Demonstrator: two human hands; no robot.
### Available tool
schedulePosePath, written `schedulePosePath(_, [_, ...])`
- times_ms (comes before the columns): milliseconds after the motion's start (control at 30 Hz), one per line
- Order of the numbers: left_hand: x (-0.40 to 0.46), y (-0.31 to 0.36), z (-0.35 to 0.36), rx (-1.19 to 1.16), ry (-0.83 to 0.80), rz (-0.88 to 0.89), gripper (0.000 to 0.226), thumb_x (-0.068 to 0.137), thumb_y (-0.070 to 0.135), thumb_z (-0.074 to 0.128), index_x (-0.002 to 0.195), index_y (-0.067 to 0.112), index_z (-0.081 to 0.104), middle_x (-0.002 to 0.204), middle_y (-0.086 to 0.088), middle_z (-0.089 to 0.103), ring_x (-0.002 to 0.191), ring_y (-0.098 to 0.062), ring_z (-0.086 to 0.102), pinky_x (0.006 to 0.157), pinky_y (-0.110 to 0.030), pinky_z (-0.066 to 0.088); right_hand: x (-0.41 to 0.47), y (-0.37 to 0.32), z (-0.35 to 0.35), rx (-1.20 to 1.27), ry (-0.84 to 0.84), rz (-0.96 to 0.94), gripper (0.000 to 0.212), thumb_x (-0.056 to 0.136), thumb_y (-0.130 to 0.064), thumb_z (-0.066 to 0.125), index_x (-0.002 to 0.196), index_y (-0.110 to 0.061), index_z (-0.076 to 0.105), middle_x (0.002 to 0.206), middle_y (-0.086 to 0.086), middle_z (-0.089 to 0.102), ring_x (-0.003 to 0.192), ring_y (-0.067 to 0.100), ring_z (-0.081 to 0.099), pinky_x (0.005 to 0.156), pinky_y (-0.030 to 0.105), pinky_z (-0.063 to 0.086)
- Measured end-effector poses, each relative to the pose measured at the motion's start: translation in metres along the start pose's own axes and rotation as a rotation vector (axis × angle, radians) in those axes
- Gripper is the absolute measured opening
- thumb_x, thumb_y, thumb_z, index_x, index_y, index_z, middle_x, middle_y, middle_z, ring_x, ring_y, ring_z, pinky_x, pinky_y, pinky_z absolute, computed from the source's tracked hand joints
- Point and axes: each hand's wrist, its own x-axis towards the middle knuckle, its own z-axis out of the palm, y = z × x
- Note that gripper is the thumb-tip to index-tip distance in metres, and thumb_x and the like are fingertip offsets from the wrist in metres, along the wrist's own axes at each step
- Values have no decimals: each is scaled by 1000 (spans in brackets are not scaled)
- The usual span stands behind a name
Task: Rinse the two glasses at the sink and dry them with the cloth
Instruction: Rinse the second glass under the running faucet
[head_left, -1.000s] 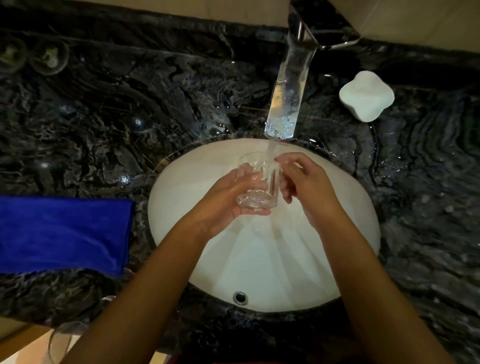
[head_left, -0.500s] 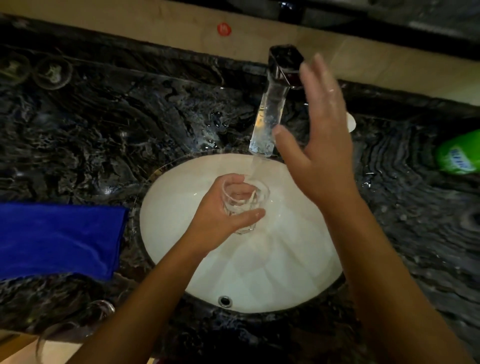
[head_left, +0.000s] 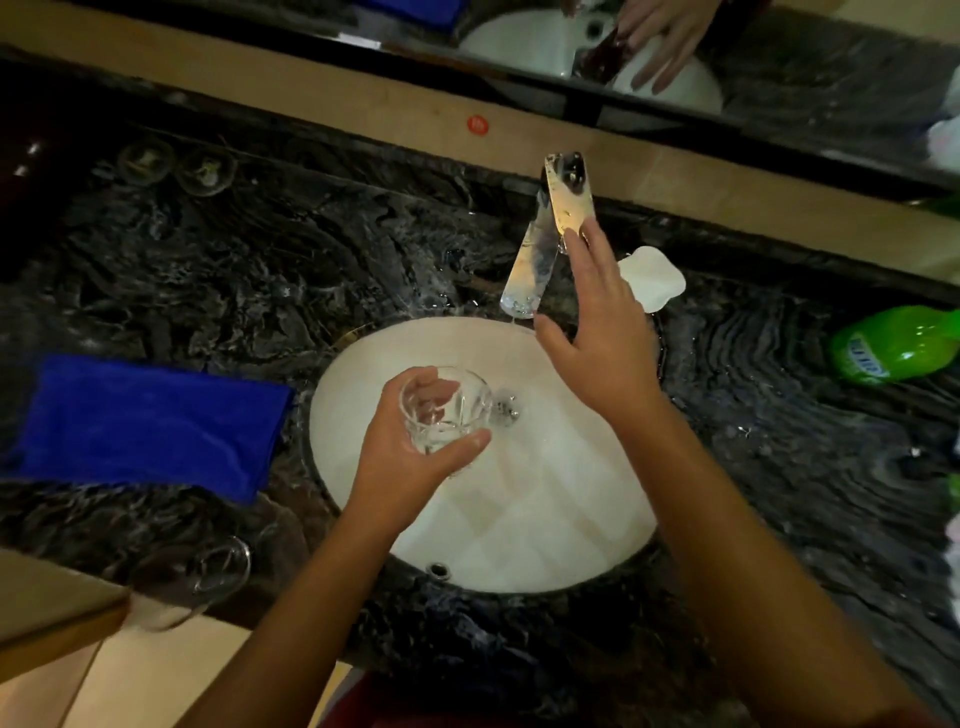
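left hand (head_left: 410, 457) grips glass (head_left: 444, 410) upright over sink (head_left: 545, 530) | right hand (head_left: 602, 332) fingers straight, touching tap lever (head_left: 569, 195) | cloth (head_left: 150, 423) lies left on worktop (head_left: 260, 270), nearer left hand | second glass (head_left: 197, 577) at front-left edge

Dim, warm light. Dark veined stone tabletop (head_left: 218, 270), wet in patches. Tan ledge (head_left: 322, 98) behind it with a small red dot (head_left: 477, 124); above that, a mirror (head_left: 810, 88). Pale floor (head_left: 171, 670) below, perhaps tiled.
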Motion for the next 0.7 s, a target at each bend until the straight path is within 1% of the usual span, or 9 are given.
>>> schedulePosePath(67, [-12, 7, -2, -5, 24, 32, 77, 67, 22, 89, 134, 17, 51, 126, 2, 66, 117, -5, 64, 94, -15, 50, -2, -1, -5, 3, -44, -8, 86, 92, -41, 64, 162, -23, 17, 172, -7, 5, 140, 26, 45, 95, 49, 53])
schedulePosePath(133, [-26, 12, -7, 10, 39, 60, 79, 68, 23, 89, 136, 14, 49, 127, 1, 66, 119, -6, 63, 99, -18, 49, -2, -4, -12, 7, -93, -14, 86, 92, -42, 65, 162, -22, 18, 172, -6, 4, 135, 30, 49, 93, 49, 53])
schedulePosePath(200, [-41, 15, -14, 23, 50, 77, 78, 68, 25, 89, 135, 17, 49, 125, 2, 66, 118, -8, 63, 100, -20, 49, -2, -10, -20, -40, -131, -4, 84, 92, -43, 65, 161, -19, 22, 172, 0, 7, 140, 33, 43, 101, 50, 49])
schedulePosePath(267, [-57, 14, -24, 20, 63, 74, 77, 67, 32, 90, 132, 23, 50, 123, 5, 67, 115, -9, 65, 98, -23, 52, -7, -23, -31, -99, -130, 13, 74, 93, -42, 64, 156, -16, 34, 170, 8, 16, 148, 34, 31, 112, 52, 40])
schedulePosePath(367, [-83, 5, -40, 23, 90, 48, 75, 64, 38, 90, 127, 28, 51, 123, 6, 67, 113, -11, 68, 97, -27, 55, -32, -52, -45, -61, -109, -14, 61, 94, -41, 61, 149, -18, 47, 168, 9, 23, 153, 32, 23, 117, 50, 31])
schedulePosePath(500, [-115, -19, -59, 119, 112, 55, 78, 66, 39, 90, 131, 26, 49, 128, 8, 65, 120, -8, 63, 106, -39, 51, -74, -71, -38, 11, -179, -1, 60, 97, -39, 61, 151, -21, 44, 169, 4, 19, 155, 27, 19, 119, 48, 28])
schedulePosePath(567, [-128, -34, -66, 154, 133, 57, 74, 68, 40, 89, 130, 34, 49, 129, 9, 62, 123, -10, 60, 107, -43, 49, -91, -71, -27, 41, -209, 59, 60, 97, -38, 61, 152, -22, 43, 170, 2, 17, 154, 25, 20, 119, 48, 29])
schedulePosePath(633, [-139, -50, -73, 211, 173, 61, 73, 69, 40, 89, 129, 39, 48, 129, 14, 58, 124, -11, 57, 106, -43, 48, -104, -70, -15, 61, -229, 109, 60, 97, -38, 61, 152, -23, 42, 170, 0, 17, 154, 24, 21, 118, 47, 31])
schedulePosePath(700, [-150, -63, -79, 257, 216, 69, 77, 68, 40, 91, 133, 35, 49, 128, 20, 55, 123, -9, 55, 106, -38, 48, -119, -66, 0, 49, -257, 125, 59, 99, -38, 59, 153, -23, 41, 169, -1, 19, 154, 23, 22, 119, 46, 32])
